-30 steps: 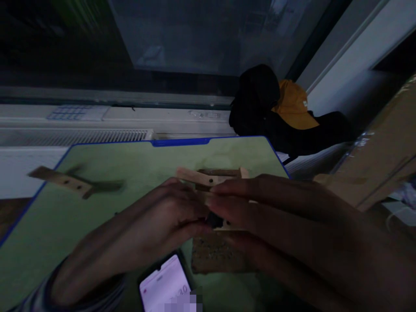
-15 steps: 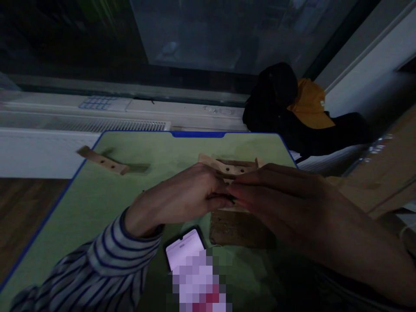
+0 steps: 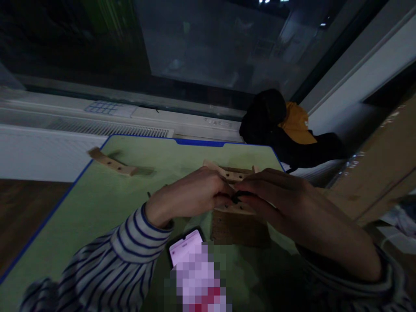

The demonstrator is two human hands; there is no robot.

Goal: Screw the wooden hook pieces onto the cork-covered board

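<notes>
My left hand (image 3: 198,193) is closed in a pinch, its fingertips meeting those of my right hand (image 3: 282,190). Between them shows a small dark piece (image 3: 239,196), thin and black; its kind is hard to make out. Both hands hover over a brown wooden block (image 3: 238,229), which has pale curved wooden slats with round holes on it. One slat (image 3: 234,176) shows behind my fingers, and part of another (image 3: 234,208) shows just below them. My hands cover the middle of this work.
A loose curved wooden slat (image 3: 112,164) with two holes lies at the far left of the green, blue-edged table (image 3: 182,156). In front of my left hand lies a lit phone (image 3: 186,247). Black and orange caps (image 3: 297,123) rest on the sill; a cardboard box (image 3: 373,173) stands right.
My right hand has drawn back and its fingers have bent, so the dark piece shows more clearly. The lower slat's holes have come into view. The camera view has shifted slightly.
</notes>
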